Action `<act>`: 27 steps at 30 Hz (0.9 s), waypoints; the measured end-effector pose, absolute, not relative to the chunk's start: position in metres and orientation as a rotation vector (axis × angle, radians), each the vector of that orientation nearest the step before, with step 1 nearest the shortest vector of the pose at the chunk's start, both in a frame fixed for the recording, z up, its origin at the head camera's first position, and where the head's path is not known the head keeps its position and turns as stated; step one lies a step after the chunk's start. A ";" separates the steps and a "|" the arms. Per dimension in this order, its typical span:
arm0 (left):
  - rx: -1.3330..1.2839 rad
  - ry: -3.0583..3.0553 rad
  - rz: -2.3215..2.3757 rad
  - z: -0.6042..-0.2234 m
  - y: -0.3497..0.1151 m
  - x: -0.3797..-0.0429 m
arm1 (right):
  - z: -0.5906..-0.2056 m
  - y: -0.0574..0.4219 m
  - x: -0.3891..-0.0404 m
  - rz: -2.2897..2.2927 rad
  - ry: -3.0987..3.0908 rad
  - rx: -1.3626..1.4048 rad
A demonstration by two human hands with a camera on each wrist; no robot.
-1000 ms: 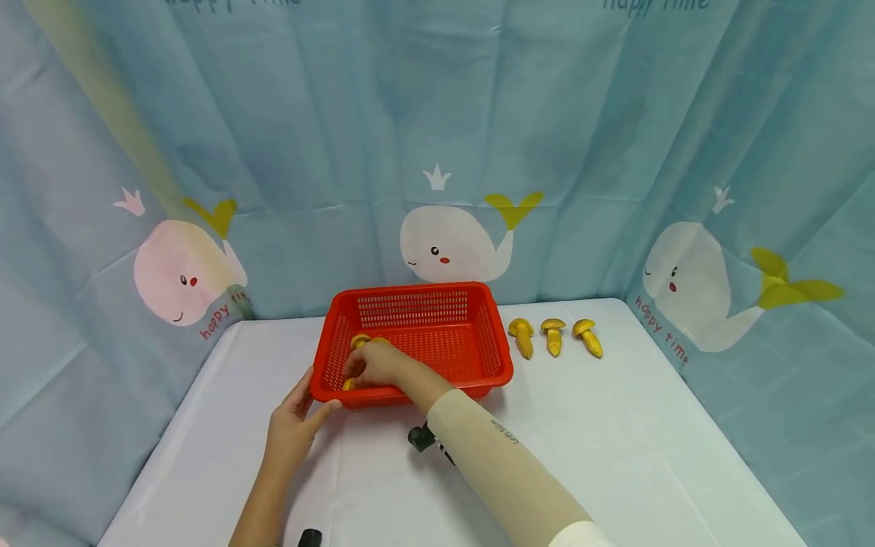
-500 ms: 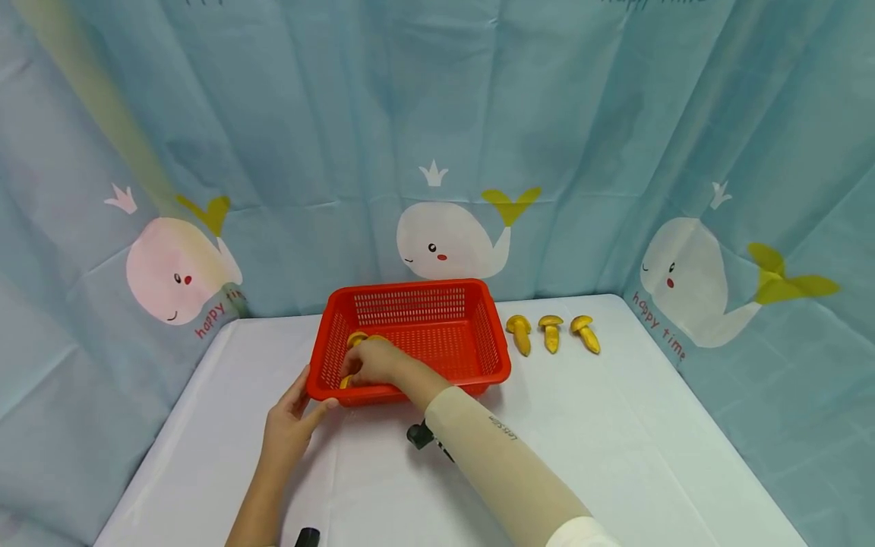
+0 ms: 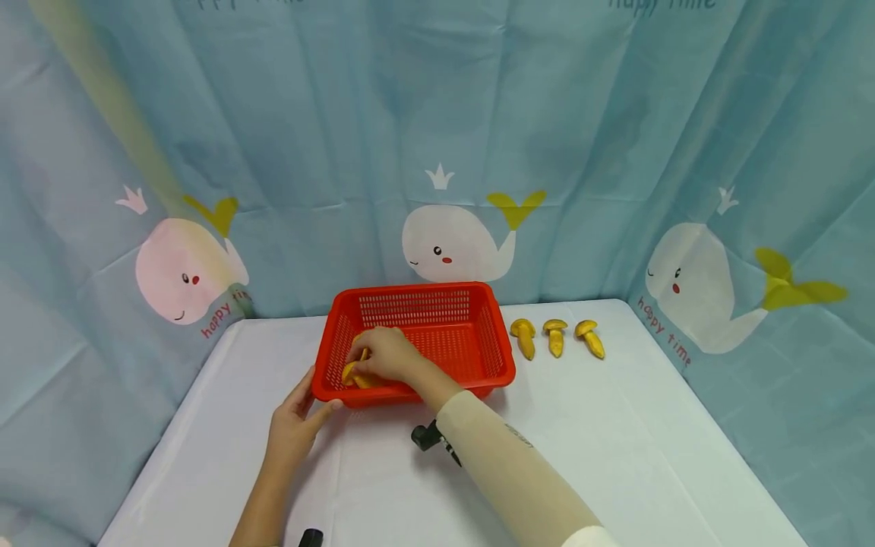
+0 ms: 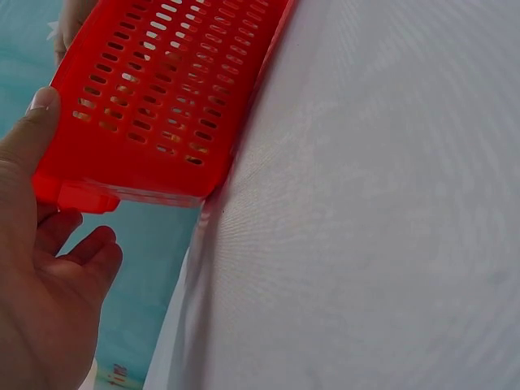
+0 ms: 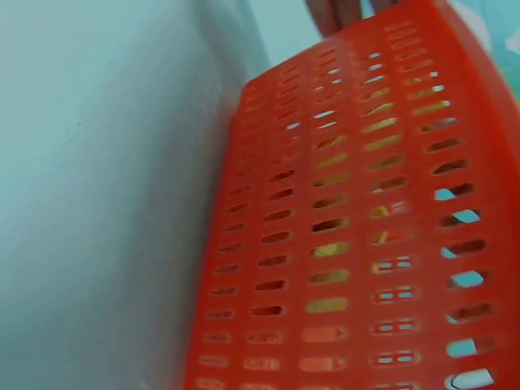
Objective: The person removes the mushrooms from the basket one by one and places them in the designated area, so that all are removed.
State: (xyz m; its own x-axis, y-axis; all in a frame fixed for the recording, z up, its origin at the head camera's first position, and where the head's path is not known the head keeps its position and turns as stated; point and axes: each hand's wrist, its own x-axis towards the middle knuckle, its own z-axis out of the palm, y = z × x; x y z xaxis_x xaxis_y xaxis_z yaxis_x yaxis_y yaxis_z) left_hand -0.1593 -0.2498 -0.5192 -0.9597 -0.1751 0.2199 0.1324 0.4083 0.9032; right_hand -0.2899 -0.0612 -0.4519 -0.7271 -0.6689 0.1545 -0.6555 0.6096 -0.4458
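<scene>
A red slotted basket [image 3: 417, 290] stands at the back middle of the white table. My right hand [image 3: 384, 355] reaches over its near wall into the left end and curls over a yellow mushroom [image 3: 352, 374] lying on the basket floor. My left hand [image 3: 294, 424] holds the near left corner of the basket, thumb [image 4: 32, 122] on the front wall [image 4: 162, 97] and fingers curled under the corner lip. The right wrist view looks at the basket wall [image 5: 366, 227] from outside, with yellow showing through the slots; the hand itself is hidden there.
Three yellow mushrooms [image 3: 555, 336] lie in a row on the table just right of the basket. A whale-print curtain closes the back and both sides. A black camera mount [image 3: 427, 437] hangs under my right forearm. The white table [image 3: 615, 456] spreads in front.
My right hand has shifted slightly farther back and right inside the basket, uncovering more of the yellow mushroom. The left hand and the basket have stayed put.
</scene>
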 end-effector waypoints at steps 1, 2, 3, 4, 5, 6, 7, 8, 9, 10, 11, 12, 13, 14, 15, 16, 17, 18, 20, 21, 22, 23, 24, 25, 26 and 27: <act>0.034 -2.392 -1.569 -0.519 -0.249 -0.159 | -0.450 -0.059 -0.289 -0.808 2.791 -1.138; 0.033 -2.393 -1.566 -0.519 -0.249 -0.159 | -0.448 -0.056 -0.289 -0.864 2.789 -1.129; 0.032 -2.392 -1.562 -0.520 -0.249 -0.160 | -0.446 -0.053 -0.288 -0.922 2.777 -1.119; 0.030 -2.389 -1.560 -0.520 -0.248 -0.160 | -0.443 -0.050 -0.288 -0.980 2.760 -1.108; 0.030 -2.389 -1.559 -0.520 -0.248 -0.160 | -0.440 -0.047 -0.288 -1.027 2.752 -1.105; 0.029 -2.387 -1.556 -0.520 -0.248 -0.161 | -0.437 -0.043 -0.287 -1.069 2.746 -1.102; 0.028 -2.384 -1.555 -0.520 -0.248 -0.161 | -0.434 -0.040 -0.286 -1.120 2.734 -1.091; 0.029 -2.383 -1.550 -0.520 -0.248 -0.161 | -0.430 -0.036 -0.285 -1.167 2.725 -1.078; 0.028 -2.384 -1.548 -0.521 -0.248 -0.162 | -0.427 -0.032 -0.284 -1.208 2.719 -1.067; 0.028 -2.382 -1.550 -0.521 -0.248 -0.162 | -0.424 -0.028 -0.283 -1.245 2.716 -1.059; 0.032 -2.386 -1.547 -0.521 -0.248 -0.162 | -0.421 -0.023 -0.282 -1.282 2.714 -1.048; 0.037 -2.391 -1.543 -0.521 -0.248 -0.161 | -0.419 -0.019 -0.281 -1.318 2.709 -1.034; 0.041 -2.395 -1.540 -0.521 -0.248 -0.161 | -0.417 -0.015 -0.279 -1.366 2.697 -1.021; 0.046 -2.398 -1.538 -0.521 -0.249 -0.161 | -0.416 -0.010 -0.278 -1.406 2.691 -1.007; 0.049 -2.401 -1.536 -0.521 -0.249 -0.161 | -0.415 -0.006 -0.276 -1.454 2.681 -1.001; 0.053 -2.404 -1.534 -0.521 -0.249 -0.160 | -0.414 -0.001 -0.275 -1.498 2.670 -0.995; 0.056 -2.411 -1.532 -0.521 -0.249 -0.160 | -0.413 0.003 -0.273 -1.540 2.659 -0.990; 0.055 -2.413 -1.532 -0.521 -0.249 -0.160 | -0.413 0.007 -0.272 -1.574 2.654 -0.992; 0.050 -2.409 -1.532 -0.520 -0.249 -0.160 | -0.412 0.016 -0.268 -1.628 2.644 -1.003; 0.049 -2.410 -1.533 -0.520 -0.248 -0.160 | -0.411 0.020 -0.267 -1.651 2.639 -1.012; 0.051 -2.409 -1.533 -0.519 -0.248 -0.159 | -0.411 0.024 -0.265 -1.667 2.636 -1.017; 0.053 -2.408 -1.535 -0.519 -0.248 -0.159 | -0.410 0.029 -0.263 -1.685 2.630 -1.022; 0.051 -2.404 -1.534 -0.519 -0.247 -0.159 | -0.409 0.033 -0.261 -1.700 2.630 -1.027; 0.055 -2.402 -1.538 -0.519 -0.247 -0.159 | -0.409 0.038 -0.259 -1.707 2.637 -1.030; 0.059 -2.399 -1.544 -0.518 -0.246 -0.158 | -0.408 0.042 -0.257 -1.720 2.644 -1.034; 0.060 -2.401 -1.543 -0.518 -0.245 -0.158 | -0.408 0.047 -0.255 -1.732 2.657 -1.037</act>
